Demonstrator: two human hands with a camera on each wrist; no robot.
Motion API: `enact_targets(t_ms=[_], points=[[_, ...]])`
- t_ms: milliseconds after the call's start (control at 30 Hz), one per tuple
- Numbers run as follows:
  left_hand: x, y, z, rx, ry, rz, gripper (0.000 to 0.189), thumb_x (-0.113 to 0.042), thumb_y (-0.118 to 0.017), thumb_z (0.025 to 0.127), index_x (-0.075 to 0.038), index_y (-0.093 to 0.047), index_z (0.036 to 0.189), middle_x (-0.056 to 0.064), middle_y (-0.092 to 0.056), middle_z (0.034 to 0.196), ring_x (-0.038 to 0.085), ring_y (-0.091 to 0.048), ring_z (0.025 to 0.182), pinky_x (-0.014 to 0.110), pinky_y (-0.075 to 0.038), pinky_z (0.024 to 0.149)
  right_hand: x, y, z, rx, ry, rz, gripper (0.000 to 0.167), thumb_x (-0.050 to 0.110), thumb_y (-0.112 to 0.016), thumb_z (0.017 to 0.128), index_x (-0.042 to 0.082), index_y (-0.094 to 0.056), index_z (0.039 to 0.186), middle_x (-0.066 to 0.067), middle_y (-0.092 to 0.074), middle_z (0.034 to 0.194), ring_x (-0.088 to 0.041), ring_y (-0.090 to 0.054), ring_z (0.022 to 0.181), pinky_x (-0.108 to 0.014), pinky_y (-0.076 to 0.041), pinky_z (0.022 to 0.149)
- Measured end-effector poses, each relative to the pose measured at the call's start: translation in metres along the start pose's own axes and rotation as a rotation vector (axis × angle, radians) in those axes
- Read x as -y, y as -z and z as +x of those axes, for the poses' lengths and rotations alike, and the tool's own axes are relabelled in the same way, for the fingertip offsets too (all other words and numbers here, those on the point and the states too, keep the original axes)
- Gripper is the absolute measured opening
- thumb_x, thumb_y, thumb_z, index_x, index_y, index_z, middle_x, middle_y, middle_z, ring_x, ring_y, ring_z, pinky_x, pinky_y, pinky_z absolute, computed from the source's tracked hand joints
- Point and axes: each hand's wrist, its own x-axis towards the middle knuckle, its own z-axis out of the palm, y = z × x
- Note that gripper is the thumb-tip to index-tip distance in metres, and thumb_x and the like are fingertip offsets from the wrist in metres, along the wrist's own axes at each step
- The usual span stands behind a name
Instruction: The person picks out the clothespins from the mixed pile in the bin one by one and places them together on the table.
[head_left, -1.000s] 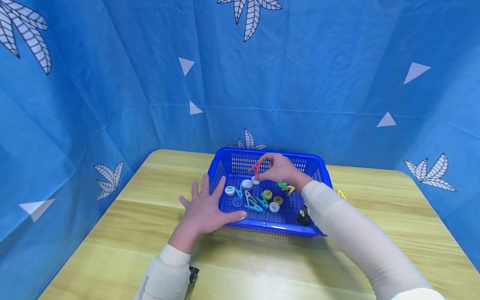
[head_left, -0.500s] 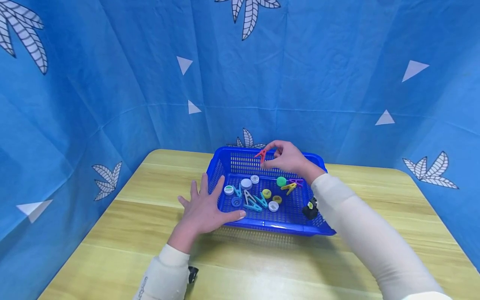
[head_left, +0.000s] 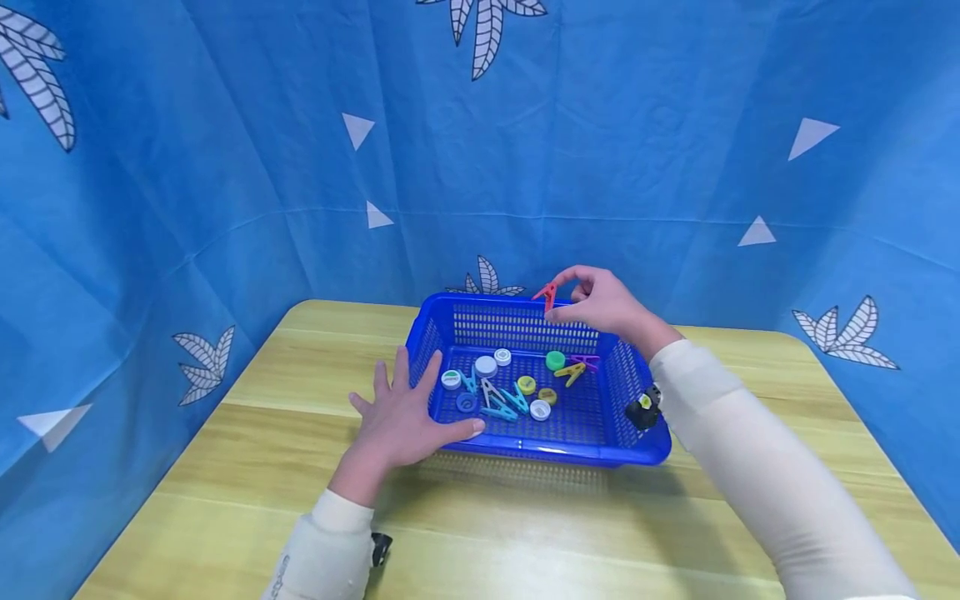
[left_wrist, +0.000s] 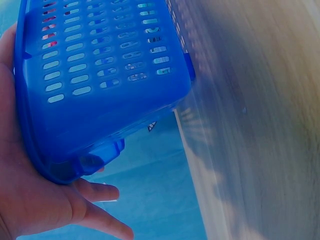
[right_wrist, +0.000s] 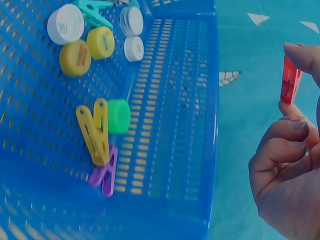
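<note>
Between thumb and index finger, my right hand (head_left: 603, 302) pinches a red clothespin (head_left: 550, 297) above the back rim of the blue basket (head_left: 525, 452). The right wrist view also shows this clothespin (right_wrist: 290, 80), with the other fingers curled below it. My left hand (head_left: 401, 425) lies at the basket's left front corner, fingers spread and straight, its palm against the rim in the left wrist view. Inside the basket are a yellow clothespin (head_left: 572, 374), a purple clothespin (right_wrist: 106, 172), several teal ones and a pale one (head_left: 491, 394).
Several bottle caps lie among the clothespins: a green cap (head_left: 555, 361), yellow caps (head_left: 527, 385), white caps (head_left: 486, 367) and a blue cap (head_left: 467, 402). The basket stands on a wooden table (head_left: 480, 533). A blue patterned curtain (head_left: 637, 150) hangs behind and at the sides.
My right hand has lifted the red clothespin from inside the basket, up and to the right, to above its back rim. The left hand has kept its place at the basket.
</note>
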Motion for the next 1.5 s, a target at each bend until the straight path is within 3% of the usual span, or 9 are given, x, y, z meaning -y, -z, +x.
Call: enact_targets(t_ms=[200, 800, 1167, 1500], points=[[0.002, 0.001, -0.001, -0.002, 0.002, -0.017, 0.126, -0.095, -0.053, 0.064, -0.026, -0.014, 0.162, 0.022, 0.007, 0.164, 0.055, 0.011, 0.143, 0.085, 0.009, 0.092, -0.006, 0.013, -0.004, -0.002, 0.017, -0.012, 0.048, 0.028, -0.087, 0.08, 0.013, -0.064, 0.12, 0.001, -0.035, 0.064, -0.019, -0.036, 0.056, -0.034, -0.034, 0.053], [-0.001, -0.002, -0.002, -0.001, -0.011, -0.009, 0.125, -0.095, -0.052, 0.065, -0.025, -0.017, 0.162, 0.024, 0.006, 0.164, 0.056, 0.012, 0.142, 0.086, 0.008, 0.09, -0.027, 0.052, -0.029, -0.017, -0.038, -0.048, 0.048, 0.027, -0.082, 0.085, 0.01, -0.061, 0.124, -0.002, -0.039, 0.069, -0.023, -0.042, 0.064, -0.035, -0.036, 0.062], [0.0, 0.0, -0.001, -0.005, -0.012, -0.018, 0.126, -0.095, -0.051, 0.064, -0.026, -0.015, 0.162, 0.023, 0.007, 0.164, 0.056, 0.013, 0.142, 0.085, 0.009, 0.09, -0.039, 0.071, -0.042, 0.001, -0.048, -0.039, 0.052, 0.026, -0.082, 0.085, 0.008, -0.059, 0.129, 0.001, -0.036, 0.067, -0.018, -0.037, 0.056, -0.031, -0.033, 0.05], [-0.001, -0.001, -0.002, -0.002, -0.011, -0.024, 0.125, -0.094, -0.052, 0.065, -0.025, -0.016, 0.162, 0.023, 0.008, 0.164, 0.056, 0.013, 0.142, 0.085, 0.01, 0.09, -0.06, 0.083, -0.06, 0.002, -0.091, -0.051, 0.058, 0.028, -0.08, 0.088, 0.007, -0.053, 0.134, 0.002, -0.036, 0.069, -0.016, -0.037, 0.056, -0.03, -0.033, 0.05]])
